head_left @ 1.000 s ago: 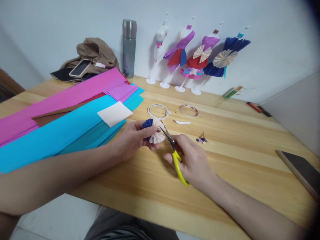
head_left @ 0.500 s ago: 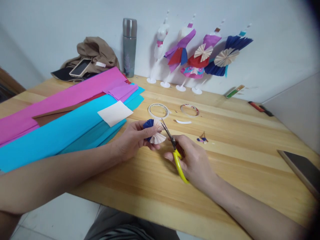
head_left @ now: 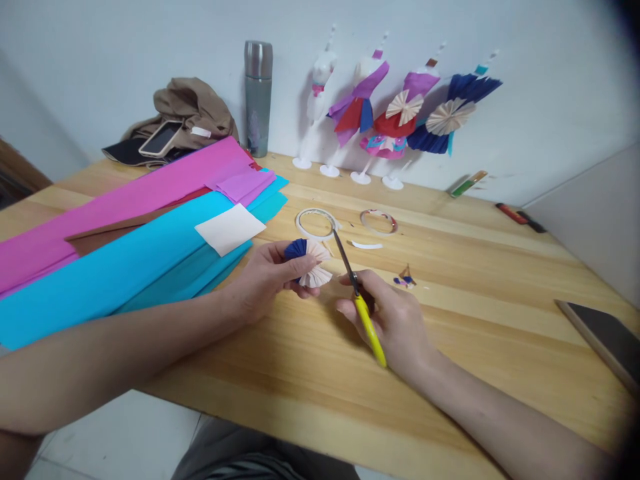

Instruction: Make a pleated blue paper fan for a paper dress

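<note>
Pinched between the thumb and fingers of my left hand (head_left: 273,273) is a pleated paper fan (head_left: 316,275), dark blue on its left and pale cream on its right. My right hand (head_left: 395,320) grips yellow-handled scissors (head_left: 369,327) by the loops, their blades closed and pointing up and away. The blade tips lie just right of the fan, apart from it. A thin pale sliver of paper (head_left: 327,249) shows between the fan and the blades. Beyond them lie a white tape roll (head_left: 316,224) and a second, reddish tape roll (head_left: 379,222).
Folded crepe paper (head_left: 125,247) in pink and blue covers the left side, topped by a cream paper square (head_left: 231,229). Several paper-dressed mannequin stands (head_left: 361,177) and a flask (head_left: 259,100) line the wall. Small scraps (head_left: 406,279) lie right of centre; a dark tablet (head_left: 605,333) rests far right.
The scissors have moved slightly right, away from the fan, and their blades have closed. A thin pale sliver now shows beside the fan. My left hand keeps its hold.
</note>
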Motion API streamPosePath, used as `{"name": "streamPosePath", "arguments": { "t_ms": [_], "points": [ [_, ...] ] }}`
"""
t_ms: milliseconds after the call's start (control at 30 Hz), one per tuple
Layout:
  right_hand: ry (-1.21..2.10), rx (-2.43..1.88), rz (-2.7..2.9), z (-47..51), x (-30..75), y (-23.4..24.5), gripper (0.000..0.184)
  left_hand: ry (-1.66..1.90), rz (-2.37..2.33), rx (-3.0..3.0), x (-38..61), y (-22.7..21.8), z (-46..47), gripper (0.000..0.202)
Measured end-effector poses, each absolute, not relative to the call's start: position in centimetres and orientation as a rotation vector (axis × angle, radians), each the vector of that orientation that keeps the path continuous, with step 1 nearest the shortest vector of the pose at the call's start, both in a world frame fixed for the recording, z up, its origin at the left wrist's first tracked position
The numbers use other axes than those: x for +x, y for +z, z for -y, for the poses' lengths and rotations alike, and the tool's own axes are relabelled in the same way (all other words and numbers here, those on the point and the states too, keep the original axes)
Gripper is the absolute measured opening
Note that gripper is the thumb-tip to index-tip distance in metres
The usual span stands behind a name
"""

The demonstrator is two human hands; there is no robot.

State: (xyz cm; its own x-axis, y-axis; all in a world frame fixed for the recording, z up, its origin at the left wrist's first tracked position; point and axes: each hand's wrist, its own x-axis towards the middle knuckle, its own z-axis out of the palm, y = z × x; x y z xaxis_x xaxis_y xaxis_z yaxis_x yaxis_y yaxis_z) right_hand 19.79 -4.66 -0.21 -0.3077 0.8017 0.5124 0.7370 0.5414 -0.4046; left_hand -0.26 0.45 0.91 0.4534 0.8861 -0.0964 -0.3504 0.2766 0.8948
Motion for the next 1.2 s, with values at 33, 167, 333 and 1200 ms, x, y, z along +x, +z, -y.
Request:
{"name": "streamPosePath", "arguments": {
  "t_ms": [33,167,333,1200],
  "points": [
    [0.128,-1.238,2.094,4.7,19.8,0.0,0.030,0.944,-0.698,0.975,-0.3,0.9,-0.4,0.034],
    [0.161,-1.225,2.147,4.7,19.6,0.8,0.032,1.013,-0.756,1.090,-0.3,1.0,-0.3,0.026],
    [0.106,-1.231,2.202,4.8,19.6,0.8,0.041,1.021,-0.776,1.152,-0.3,1.3,0.0,0.025],
    [0.043,-1.261,2.210,5.0,19.4,0.4,0.037,1.024,-0.794,1.237,-0.2,1.3,0.2,0.017]
  ]
}}
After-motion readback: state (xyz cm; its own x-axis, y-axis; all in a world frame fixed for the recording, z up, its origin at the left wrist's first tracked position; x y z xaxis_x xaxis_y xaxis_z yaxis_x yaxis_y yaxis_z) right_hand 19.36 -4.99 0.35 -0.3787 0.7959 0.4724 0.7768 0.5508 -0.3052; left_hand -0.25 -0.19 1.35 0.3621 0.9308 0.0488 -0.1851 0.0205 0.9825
